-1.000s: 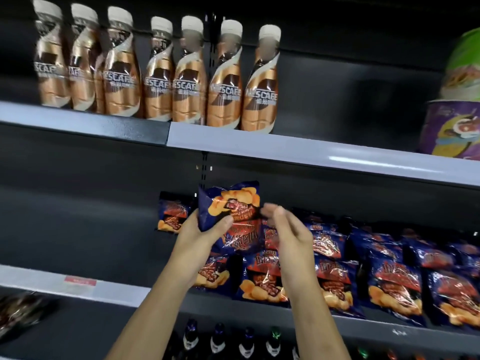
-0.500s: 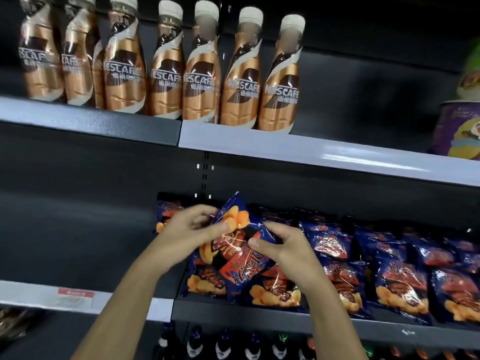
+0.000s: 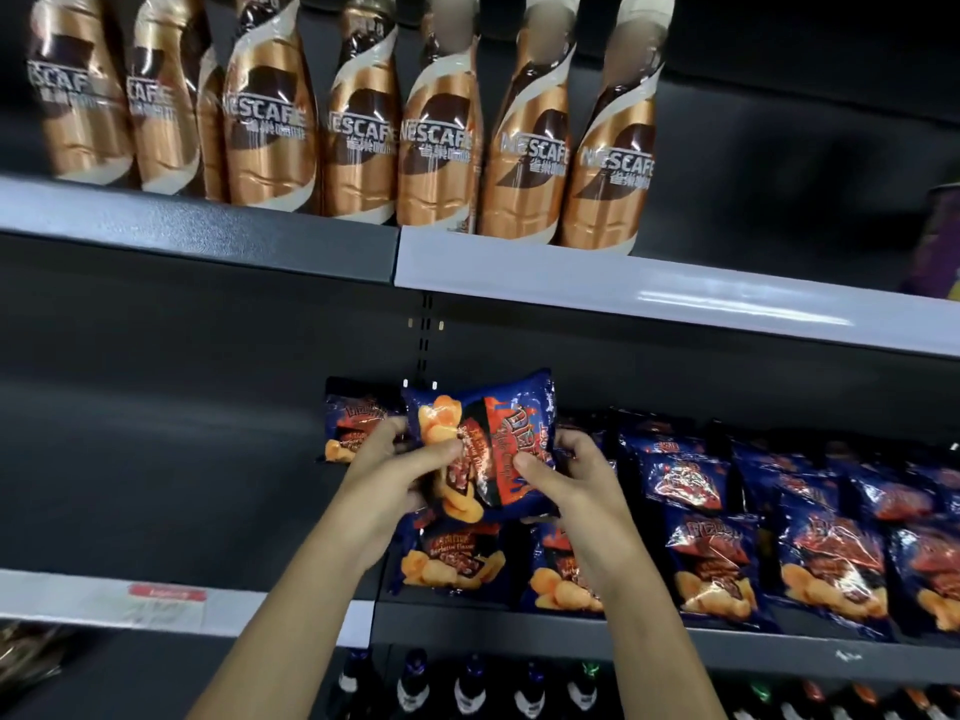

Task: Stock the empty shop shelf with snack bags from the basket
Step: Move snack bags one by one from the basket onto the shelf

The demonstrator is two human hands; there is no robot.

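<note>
I'm counting seven coffee bottles [image 3: 436,148] standing at twelve o'clock — one snack bag [image 3: 498,439] sitting in my grip, and at least five shelved bags [image 3: 711,563] fronting the row at four o'clock.

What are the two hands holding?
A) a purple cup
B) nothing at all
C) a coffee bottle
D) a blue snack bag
D: the left hand and the right hand both grip one blue snack bag, thumbs pressed on its front.

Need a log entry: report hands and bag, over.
Left hand, right hand both grip one bag. Bag sideways above front row. Nothing in the way.
</note>
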